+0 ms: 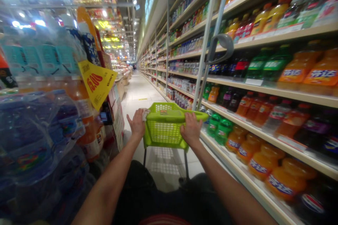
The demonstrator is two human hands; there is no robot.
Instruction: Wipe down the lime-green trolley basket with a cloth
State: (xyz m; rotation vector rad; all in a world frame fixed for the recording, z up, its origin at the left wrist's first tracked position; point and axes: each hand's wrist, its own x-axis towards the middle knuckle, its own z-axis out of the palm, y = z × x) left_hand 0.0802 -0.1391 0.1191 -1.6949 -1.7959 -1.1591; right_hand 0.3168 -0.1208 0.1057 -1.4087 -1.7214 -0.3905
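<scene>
A lime-green shopping cart (166, 134) with a perforated basket stands straight ahead of me on thin dark legs. My left hand (137, 122) is closed at the left end of its handle bar (166, 113), the thumb sticking out to the side. Something whitish and crumpled (145, 114), perhaps tissue or plastic, shows between that hand and the handle; I cannot make out what it is. On the right part of the bar, my right hand (191, 128) has its fingers wrapped over the top. Through the holes in the basket I see no goods.
Shelves of bottled drinks (264, 95) run along the right, with a grey ring-shaped fitting (221, 48) jutting out. Stacked bottle packs (31, 126) crowd the left, under a yellow price sign (96, 81). A pale tiled aisle (134, 91) stretches ahead between them.
</scene>
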